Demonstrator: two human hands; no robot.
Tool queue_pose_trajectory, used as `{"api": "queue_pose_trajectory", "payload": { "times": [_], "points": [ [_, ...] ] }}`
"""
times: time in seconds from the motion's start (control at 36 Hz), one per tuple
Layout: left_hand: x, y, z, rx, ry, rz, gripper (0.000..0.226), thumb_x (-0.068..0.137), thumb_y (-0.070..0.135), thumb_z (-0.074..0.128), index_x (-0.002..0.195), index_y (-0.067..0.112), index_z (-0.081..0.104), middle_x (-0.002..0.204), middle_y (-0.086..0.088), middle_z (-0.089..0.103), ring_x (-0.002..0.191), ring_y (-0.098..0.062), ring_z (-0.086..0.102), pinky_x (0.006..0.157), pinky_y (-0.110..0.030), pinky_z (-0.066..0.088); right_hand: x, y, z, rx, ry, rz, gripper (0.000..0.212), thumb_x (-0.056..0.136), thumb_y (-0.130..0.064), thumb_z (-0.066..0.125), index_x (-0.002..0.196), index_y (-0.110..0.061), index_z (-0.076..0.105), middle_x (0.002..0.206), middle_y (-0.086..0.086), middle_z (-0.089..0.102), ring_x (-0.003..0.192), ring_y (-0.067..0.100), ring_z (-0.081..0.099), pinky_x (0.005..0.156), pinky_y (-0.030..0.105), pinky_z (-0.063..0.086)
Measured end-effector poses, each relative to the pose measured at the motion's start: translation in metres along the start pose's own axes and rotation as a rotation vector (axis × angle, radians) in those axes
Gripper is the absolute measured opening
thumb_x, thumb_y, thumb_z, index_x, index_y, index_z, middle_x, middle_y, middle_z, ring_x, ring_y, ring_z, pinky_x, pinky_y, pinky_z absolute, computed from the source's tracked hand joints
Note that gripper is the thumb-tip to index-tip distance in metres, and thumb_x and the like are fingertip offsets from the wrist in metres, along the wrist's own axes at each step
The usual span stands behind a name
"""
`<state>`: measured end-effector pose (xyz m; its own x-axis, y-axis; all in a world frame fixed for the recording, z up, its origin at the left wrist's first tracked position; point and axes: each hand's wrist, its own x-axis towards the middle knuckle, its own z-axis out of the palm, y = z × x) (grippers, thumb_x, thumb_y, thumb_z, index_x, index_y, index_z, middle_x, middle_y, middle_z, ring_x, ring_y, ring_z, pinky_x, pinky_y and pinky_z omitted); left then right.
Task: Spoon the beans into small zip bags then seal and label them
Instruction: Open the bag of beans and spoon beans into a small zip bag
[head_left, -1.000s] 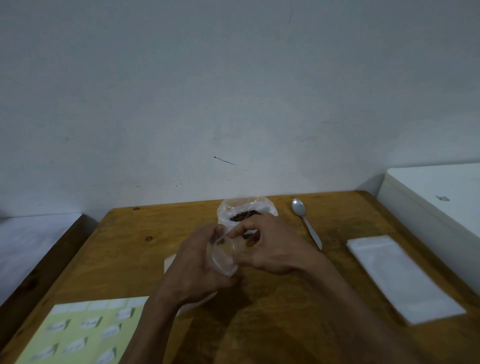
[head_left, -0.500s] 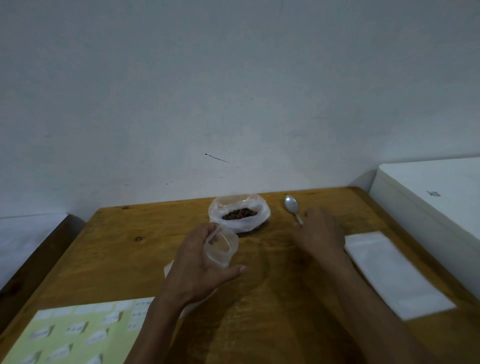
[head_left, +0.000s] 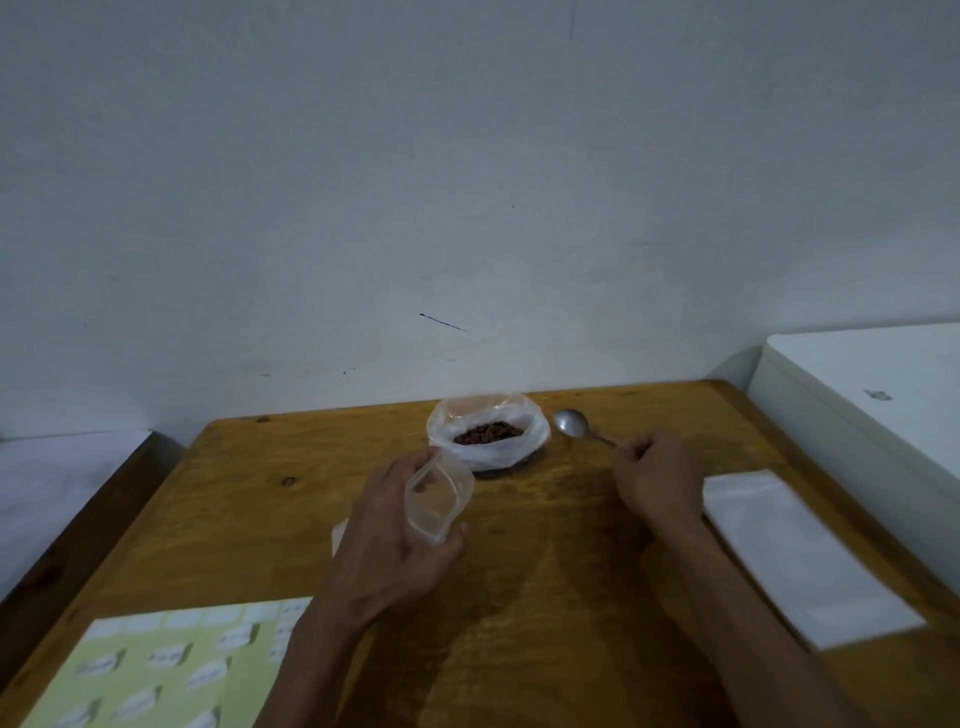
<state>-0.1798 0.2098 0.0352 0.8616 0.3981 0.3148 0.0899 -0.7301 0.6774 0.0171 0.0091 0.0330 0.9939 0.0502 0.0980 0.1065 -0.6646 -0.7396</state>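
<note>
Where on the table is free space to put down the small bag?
Bare wood lies on the table between the left hand and right hand, and left of the beans bag. Crowded: label sheet near-left, white stack right.

A wooden desk (head_left: 545, 571) stands against a pale grey wall (head_left: 467, 182) marked by a short dark streak (head_left: 443, 322) above the desk's far edge. A white cabinet (head_left: 883, 395) sits just beside the desk's right edge, a white surface (head_left: 57, 483) beyond its left edge.
</note>
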Motion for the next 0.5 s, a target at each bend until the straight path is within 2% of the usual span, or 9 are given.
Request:
{"api": "queue_pose_trajectory", "payload": {
  "times": [0.08,0.17,0.25,0.33,0.39,0.44,0.5],
  "points": [
    [0.0,0.0,-0.002,-0.003,0.024,0.014,0.079,0.067,0.059,0.067,0.137,0.043,0.035,0.131,0.011,0.048,0.116,-0.011,0.05,0.096,-0.036,0.052,-0.007,-0.011,-0.015,0.248,0.135,-0.067,0.019,0.091,-0.017,0.062,0.074,-0.01,0.065,0.073,0.003,0.065,0.072,0.022,0.06,0.055,0.028,0.037],
    [0.001,0.0,-0.002,0.0,0.043,0.018,0.075,0.069,0.054,0.069,0.136,0.04,0.038,0.133,0.01,0.05,0.117,-0.013,0.051,0.096,-0.038,0.053,-0.013,-0.026,-0.029,0.485,0.243,-0.12,0.015,0.09,-0.023,0.065,0.079,-0.018,0.074,0.069,-0.001,0.072,0.071,0.018,0.07,0.067,0.034,0.055],
    [0.003,-0.001,-0.002,-0.003,0.065,0.016,0.072,0.07,0.054,0.067,0.135,0.039,0.04,0.129,0.009,0.052,0.114,-0.014,0.052,0.094,-0.04,0.053,-0.017,-0.042,-0.036,0.675,0.209,-0.157,0.019,0.095,-0.026,0.066,0.077,-0.024,0.07,0.065,-0.001,0.072,0.068,0.019,0.073,0.066,0.042,0.062],
    [0.003,-0.003,-0.003,-0.002,0.081,0.005,0.068,0.072,0.042,0.07,0.133,0.038,0.041,0.127,0.01,0.052,0.113,-0.013,0.053,0.094,-0.042,0.054,-0.019,-0.055,-0.03,0.66,0.129,-0.234,0.023,0.097,-0.029,0.062,0.076,-0.023,0.07,0.066,-0.002,0.074,0.067,0.018,0.073,0.067,0.044,0.061],
    [0.002,-0.005,-0.003,0.004,0.075,-0.004,0.069,0.072,0.042,0.071,0.133,0.038,0.04,0.126,0.01,0.051,0.112,-0.012,0.052,0.093,-0.041,0.054,-0.02,-0.056,-0.02,0.557,0.085,-0.307,0.024,0.098,-0.03,0.061,0.078,-0.022,0.072,0.065,-0.005,0.073,0.065,0.009,0.071,0.068,0.035,0.06],
    [0.002,-0.005,-0.003,0.007,0.067,-0.01,0.069,0.073,0.04,0.074,0.133,0.038,0.04,0.127,0.009,0.051,0.112,-0.012,0.051,0.093,-0.04,0.054,-0.022,-0.056,-0.01,0.422,0.045,-0.362,0.024,0.099,-0.03,0.06,0.084,-0.018,0.075,0.064,-0.01,0.071,0.063,-0.004,0.065,0.062,0.008,0.048],
    [0.003,-0.005,-0.003,0.015,0.061,-0.018,0.071,0.074,0.04,0.077,0.135,0.037,0.041,0.13,0.007,0.051,0.112,-0.011,0.05,0.093,-0.039,0.053,-0.021,-0.056,0.0,0.3,0.023,-0.408,0.022,0.1,-0.028,0.059,0.093,-0.017,0.076,0.072,-0.009,0.071,0.064,-0.006,0.062,0.058,0.001,0.04]
  ]
}}
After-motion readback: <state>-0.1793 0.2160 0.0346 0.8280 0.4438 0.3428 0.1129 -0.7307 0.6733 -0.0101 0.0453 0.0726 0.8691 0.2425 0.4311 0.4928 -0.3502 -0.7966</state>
